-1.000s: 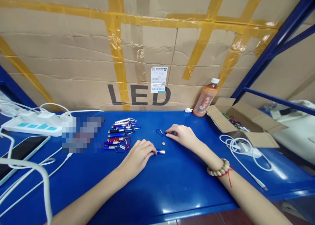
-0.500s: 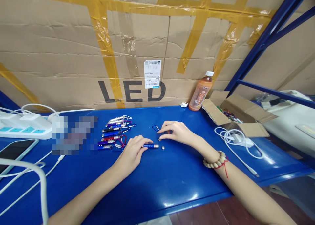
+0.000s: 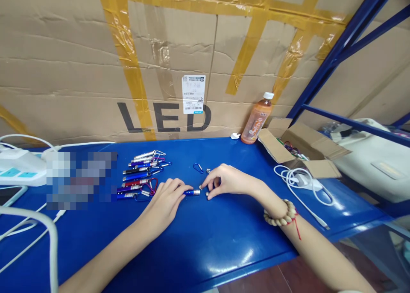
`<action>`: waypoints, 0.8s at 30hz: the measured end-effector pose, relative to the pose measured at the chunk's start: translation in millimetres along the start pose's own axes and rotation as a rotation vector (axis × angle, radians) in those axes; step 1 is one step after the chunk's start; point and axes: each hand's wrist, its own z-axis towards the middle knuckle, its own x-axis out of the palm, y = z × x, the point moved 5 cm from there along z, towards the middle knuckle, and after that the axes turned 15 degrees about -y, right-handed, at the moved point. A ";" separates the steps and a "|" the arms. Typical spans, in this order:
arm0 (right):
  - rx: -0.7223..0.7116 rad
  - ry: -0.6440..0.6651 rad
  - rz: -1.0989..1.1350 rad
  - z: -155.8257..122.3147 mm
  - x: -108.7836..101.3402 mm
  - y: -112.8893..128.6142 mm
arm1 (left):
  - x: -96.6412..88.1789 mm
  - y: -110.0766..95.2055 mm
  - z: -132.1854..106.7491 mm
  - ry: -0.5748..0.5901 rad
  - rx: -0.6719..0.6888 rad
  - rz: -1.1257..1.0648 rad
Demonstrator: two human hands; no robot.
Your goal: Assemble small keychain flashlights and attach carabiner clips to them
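My left hand (image 3: pixel 169 194) is closed around a small blue torch (image 3: pixel 192 192), whose silver end points right. Close to that end, my right hand (image 3: pixel 226 182) has thumb and forefinger curled round a small round metal piece (image 3: pixel 207 194) near the tabletop. Another tiny piece seems to be at the forefinger's tip, too small to name. Behind the right hand lie a blue carabiner clip (image 3: pixel 198 168) and a small silver part (image 3: pixel 208 171). Left of them, several similar torches (image 3: pixel 139 171) with clips, in silver, blue, black and red, form a column.
An orange drink bottle (image 3: pixel 256 118) stands before the large cardboard box (image 3: pixel 173 58). At right are an open carton (image 3: pixel 306 150) with coloured items and a coiled white cable (image 3: pixel 301 184). A white power strip (image 3: pixel 21 167), cords and a phone (image 3: pixel 11 194) occupy the left side.
My right hand has come down from beside the carabiner to the small metal piece by the torch's end. The silver part behind it now shows. The view has shifted slightly right.
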 end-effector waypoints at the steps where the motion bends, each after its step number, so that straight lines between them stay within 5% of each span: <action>1: -0.007 -0.008 0.008 0.6 1.3 0.4 | 0.3 0.1 0.1 0.002 0.003 0.002; 18: -0.072 -0.097 -0.001 2.8 18.2 7.4 | 0.3 -8.8 1.4 0.013 -0.049 0.061; 24: -0.041 -0.118 -0.017 2.7 14.3 4.9 | -7.5 -7.1 3.3 -0.067 -0.229 -0.186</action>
